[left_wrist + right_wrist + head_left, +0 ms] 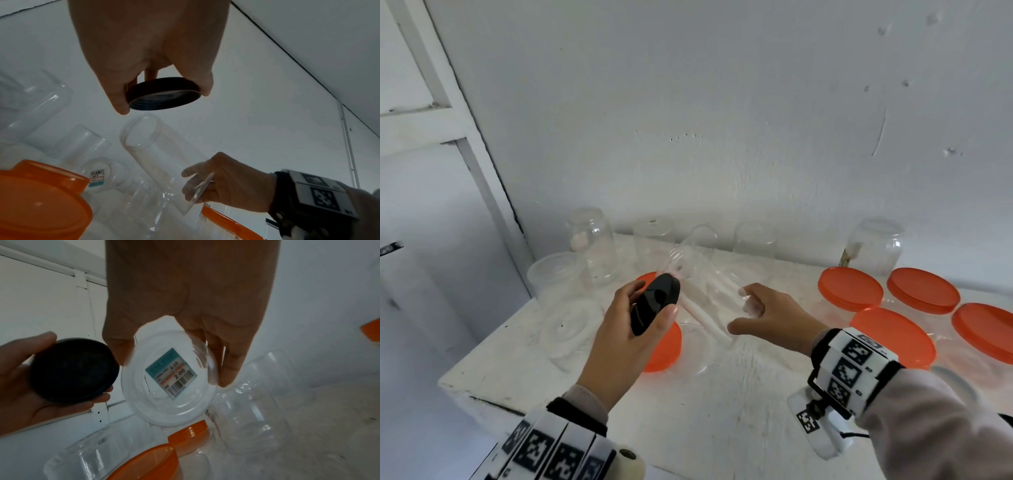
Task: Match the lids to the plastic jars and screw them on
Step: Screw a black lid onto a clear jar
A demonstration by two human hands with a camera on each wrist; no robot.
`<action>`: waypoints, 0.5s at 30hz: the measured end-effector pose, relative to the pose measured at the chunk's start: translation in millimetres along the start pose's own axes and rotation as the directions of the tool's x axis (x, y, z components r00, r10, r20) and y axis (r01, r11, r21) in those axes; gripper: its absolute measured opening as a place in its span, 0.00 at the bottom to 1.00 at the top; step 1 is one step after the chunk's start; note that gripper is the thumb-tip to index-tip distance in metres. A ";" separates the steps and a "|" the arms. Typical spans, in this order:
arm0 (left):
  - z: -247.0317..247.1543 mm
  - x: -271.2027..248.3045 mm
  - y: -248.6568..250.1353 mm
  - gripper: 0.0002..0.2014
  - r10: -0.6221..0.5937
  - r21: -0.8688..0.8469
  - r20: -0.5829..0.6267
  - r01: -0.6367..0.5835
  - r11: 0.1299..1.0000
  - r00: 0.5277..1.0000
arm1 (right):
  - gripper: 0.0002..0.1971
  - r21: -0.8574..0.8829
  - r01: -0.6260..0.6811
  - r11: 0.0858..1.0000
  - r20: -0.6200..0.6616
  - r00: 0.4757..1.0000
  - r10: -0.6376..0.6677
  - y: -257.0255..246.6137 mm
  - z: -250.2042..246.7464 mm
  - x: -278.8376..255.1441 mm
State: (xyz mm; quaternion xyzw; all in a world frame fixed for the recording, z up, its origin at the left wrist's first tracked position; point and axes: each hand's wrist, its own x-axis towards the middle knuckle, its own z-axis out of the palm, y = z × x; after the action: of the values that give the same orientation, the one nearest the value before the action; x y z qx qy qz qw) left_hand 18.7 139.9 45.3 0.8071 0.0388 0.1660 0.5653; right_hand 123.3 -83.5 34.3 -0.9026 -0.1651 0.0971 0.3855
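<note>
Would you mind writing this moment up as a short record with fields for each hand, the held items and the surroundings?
left hand: left hand grips the black screw lid by its rim, threads facing the jar
right hand: right hand holds the clear plastic jar by its base, tilted, mouth towards the lid
lid and jar: apart, not yet joined
jar base: price sticker with barcode
table: white table with more open clear jars and several jars capped with orange lids
</note>
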 end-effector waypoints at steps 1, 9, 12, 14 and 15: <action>1.2 1.8 2.1 0.24 0.002 -0.004 0.004 -0.002 1.000 1.000 | 0.29 0.024 -0.023 0.999 -0.002 1.000 0.023 3.6 -1.3 -3.8; 16.8 19.9 13.4 0.37 0.022 0.038 0.020 -0.023 0.999 1.000 | 0.47 0.022 -0.125 0.992 0.180 0.976 0.119 30.3 -4.3 -21.3; 25.7 22.6 18.0 0.39 0.019 0.041 0.052 -0.021 0.999 0.998 | 0.49 -0.036 -0.081 0.996 0.191 0.978 0.086 38.4 -0.6 -24.7; 32.4 23.1 21.6 0.40 0.015 0.033 0.080 -0.017 0.999 0.997 | 0.49 -0.074 -0.061 0.995 0.183 0.980 0.073 44.1 2.5 -25.5; 35.5 23.5 22.7 0.40 0.019 0.029 0.093 -0.022 0.999 0.995 | 0.49 -0.098 -0.056 0.994 0.189 0.979 0.073 46.6 4.1 -25.8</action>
State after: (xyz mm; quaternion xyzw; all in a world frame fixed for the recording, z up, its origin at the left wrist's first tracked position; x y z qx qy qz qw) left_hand 49.1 105.7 60.7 0.8227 0.0067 0.1337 0.5525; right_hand 108.6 -120.6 -1.2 -0.9108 -0.1765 0.1885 0.3222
